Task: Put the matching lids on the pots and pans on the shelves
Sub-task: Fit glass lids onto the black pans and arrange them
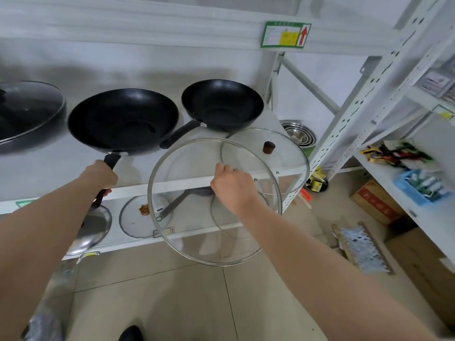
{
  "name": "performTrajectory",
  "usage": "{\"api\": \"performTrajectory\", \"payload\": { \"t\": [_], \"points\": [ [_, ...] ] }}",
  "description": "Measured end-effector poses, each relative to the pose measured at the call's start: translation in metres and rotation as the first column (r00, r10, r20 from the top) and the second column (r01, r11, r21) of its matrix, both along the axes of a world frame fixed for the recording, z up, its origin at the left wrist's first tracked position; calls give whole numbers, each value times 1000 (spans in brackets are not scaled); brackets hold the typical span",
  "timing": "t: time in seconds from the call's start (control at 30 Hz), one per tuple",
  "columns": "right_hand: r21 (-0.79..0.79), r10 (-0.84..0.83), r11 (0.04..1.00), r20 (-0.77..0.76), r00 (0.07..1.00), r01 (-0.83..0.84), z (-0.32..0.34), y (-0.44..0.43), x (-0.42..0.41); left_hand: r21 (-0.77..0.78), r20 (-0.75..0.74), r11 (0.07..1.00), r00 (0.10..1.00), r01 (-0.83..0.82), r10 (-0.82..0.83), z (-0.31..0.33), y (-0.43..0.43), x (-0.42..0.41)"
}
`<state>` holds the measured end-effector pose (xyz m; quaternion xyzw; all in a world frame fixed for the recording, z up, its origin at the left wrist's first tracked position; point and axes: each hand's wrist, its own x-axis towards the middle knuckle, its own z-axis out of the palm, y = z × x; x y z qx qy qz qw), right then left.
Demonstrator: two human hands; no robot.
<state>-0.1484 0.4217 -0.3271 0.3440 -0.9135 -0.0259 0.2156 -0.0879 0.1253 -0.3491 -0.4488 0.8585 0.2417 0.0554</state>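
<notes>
Shelf (172, 183) carries two black woks. My left hand (102, 174) is closed round the handle of the larger wok (123, 119). My right hand (232, 183) grips the big glass lid (187, 242), held tilted before the shelf edge, overlapping a smaller knobbed lid (283, 153).

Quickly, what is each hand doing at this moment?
Left hand: closed on the wok handle.
Right hand: closed on the large glass lid.

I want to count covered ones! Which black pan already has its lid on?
The pan at the far left, with a glass lid on it. The middle pan and right pan are uncovered.
</notes>
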Motion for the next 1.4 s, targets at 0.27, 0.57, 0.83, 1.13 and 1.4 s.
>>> {"api": "performTrajectory", "payload": {
  "t": [0.27,0.57,0.83,1.13,1.4],
  "points": [
    [19,6,1000,-181,983,-3,35,-22,-17,19,4,1000,1000,3,-3,4,-1,3],
    [-48,59,997,-137,989,-67,60,-101,-38,35,5,999,1000,16,-16,15,-10,10],
    [118,-36,993,52,998,30,71,-184,-46,-3,48,997,996,82,-82,17,-54,13],
    [126,-72,991,149,986,53,64,-295,-66,-6,76,981,978,196,-195,0,-89,17],
    [-36,-155,977,557,816,210,46,-345,-110,67,155,967,955,246,-254,0,-113,1]
  ]
}}
